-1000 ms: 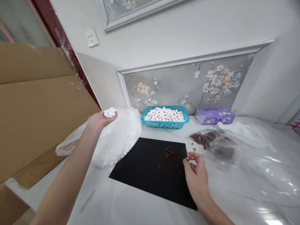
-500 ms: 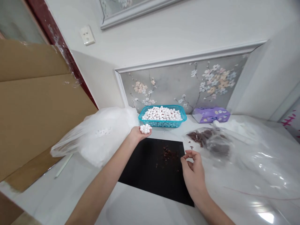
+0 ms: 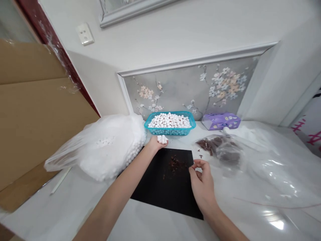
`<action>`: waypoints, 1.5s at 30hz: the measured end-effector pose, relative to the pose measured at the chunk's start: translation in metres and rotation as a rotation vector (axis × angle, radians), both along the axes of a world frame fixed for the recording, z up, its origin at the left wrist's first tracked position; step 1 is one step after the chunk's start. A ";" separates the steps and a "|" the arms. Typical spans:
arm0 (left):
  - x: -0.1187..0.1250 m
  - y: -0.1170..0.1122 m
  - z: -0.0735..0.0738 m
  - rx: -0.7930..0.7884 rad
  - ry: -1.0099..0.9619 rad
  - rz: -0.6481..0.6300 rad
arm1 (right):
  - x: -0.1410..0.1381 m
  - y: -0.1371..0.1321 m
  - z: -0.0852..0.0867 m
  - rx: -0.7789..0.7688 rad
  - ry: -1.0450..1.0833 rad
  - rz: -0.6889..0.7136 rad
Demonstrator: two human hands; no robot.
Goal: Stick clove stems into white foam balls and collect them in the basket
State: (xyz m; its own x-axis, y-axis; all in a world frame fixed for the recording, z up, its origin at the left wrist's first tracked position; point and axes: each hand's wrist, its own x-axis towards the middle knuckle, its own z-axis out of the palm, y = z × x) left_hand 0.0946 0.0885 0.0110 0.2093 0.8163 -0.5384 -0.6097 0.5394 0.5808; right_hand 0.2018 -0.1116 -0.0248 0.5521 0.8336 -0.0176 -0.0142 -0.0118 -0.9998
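Observation:
My left hand (image 3: 155, 143) is palm up and cupped around a small heap of white balls (image 3: 162, 139), just in front of the teal basket (image 3: 150, 129) full of the same white balls. It hovers over the far edge of a black mat (image 3: 160, 187). My right hand (image 3: 202, 182) rests at the mat's right edge with thumb and forefinger pinched together; what they hold is too small to make out. A little pile of dark brown bits (image 3: 175, 163) lies on the mat between the two hands.
A big clear bag of white balls (image 3: 110, 147) lies to the left of the mat. To the right is a clear bag with brown bits (image 3: 220, 149) and loose plastic sheeting (image 3: 276, 174). A purple tissue pack (image 3: 220, 121) sits against the wall. Cardboard (image 3: 37, 117) stands at the left.
My left hand has carried its handful of white balls from above the big bag rightward and down to the front of the teal basket. My right hand has barely moved.

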 end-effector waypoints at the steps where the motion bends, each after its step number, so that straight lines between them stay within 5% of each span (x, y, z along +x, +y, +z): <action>1: 0.003 0.002 0.001 -0.032 0.014 0.016 | 0.000 0.000 0.000 -0.001 0.000 0.000; 9: 0.003 -0.015 0.008 -0.166 0.007 0.024 | 0.003 0.002 -0.006 0.004 -0.075 0.017; 16: -0.029 -0.047 0.017 -0.205 0.037 -0.050 | 0.001 0.000 -0.006 -0.021 -0.679 0.203; 20: -0.038 -0.066 0.021 -0.195 0.056 -0.101 | -0.002 -0.003 -0.005 -0.028 -0.850 0.316; 32: -0.062 -0.112 0.018 -0.135 0.002 -0.211 | 0.001 -0.012 0.005 -0.041 -0.861 0.502; 40: -0.064 -0.117 0.016 -0.142 -0.030 -0.220 | -0.004 -0.013 -0.003 0.039 -0.823 0.382; 45: -0.067 -0.118 0.015 -0.143 -0.034 -0.200 | -0.003 -0.013 -0.002 0.056 -0.857 0.440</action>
State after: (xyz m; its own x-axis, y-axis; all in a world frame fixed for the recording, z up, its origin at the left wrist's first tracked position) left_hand 0.0278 -0.0295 0.0263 0.3791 0.6723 -0.6358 -0.5000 0.7270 0.4707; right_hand 0.1993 -0.1245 -0.0265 -0.0033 0.9565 0.2917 0.7155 0.2061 -0.6676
